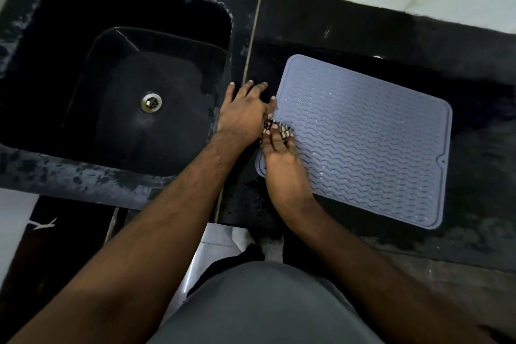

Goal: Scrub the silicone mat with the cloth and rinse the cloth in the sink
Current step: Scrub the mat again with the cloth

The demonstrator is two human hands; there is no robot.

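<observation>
Grey silicone mat (363,142) is laid flat on the black counter (363,36), right of the sink (125,86). A checked cloth (275,127) is pinched against its left edge under the right hand (282,159); the left hand (245,112) is spread flat just beside it.

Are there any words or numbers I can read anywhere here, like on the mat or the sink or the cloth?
None: no words, numbers or brand marks can be read anywhere.
Silicone mat: only raised wavy lines and a small hole near one corner.
Cloth: a dark and light checked pattern, no label showing, mostly hidden under the right hand.
Sink: plain black, with a bare metal drain.
</observation>
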